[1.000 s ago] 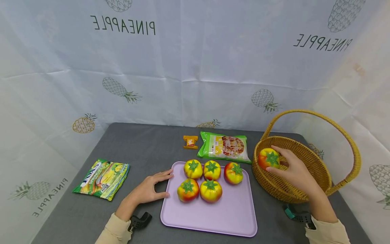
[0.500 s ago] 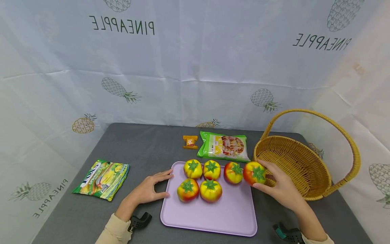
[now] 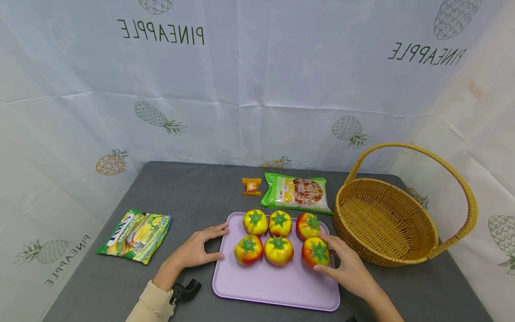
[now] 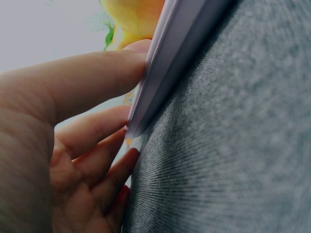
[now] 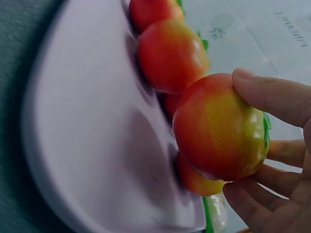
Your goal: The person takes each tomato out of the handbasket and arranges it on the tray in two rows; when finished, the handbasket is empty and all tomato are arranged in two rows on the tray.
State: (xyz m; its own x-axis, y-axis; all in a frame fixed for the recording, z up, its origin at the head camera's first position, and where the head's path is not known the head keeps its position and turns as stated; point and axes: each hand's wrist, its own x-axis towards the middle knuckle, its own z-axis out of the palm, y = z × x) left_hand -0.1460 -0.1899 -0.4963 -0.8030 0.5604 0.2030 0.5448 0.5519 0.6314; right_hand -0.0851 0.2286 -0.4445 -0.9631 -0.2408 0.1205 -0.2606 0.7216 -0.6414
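Six tomatoes [image 3: 315, 252], stems up, on the tray [image 3: 277, 286]

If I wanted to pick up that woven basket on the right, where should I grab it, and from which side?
Take the wicker basket by the top of its arched handle, coming straight down from above. The handle stands upright over the empty bowl, with clear space under the arch for fingers to curl round. The rim is wide and slopes outward, so it likely offers a poorer hold.

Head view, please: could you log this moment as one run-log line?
right hand: grips tomato on lilac tray | left hand: rests at tray edge | tomatoes on tray: six | wicker basket: empty
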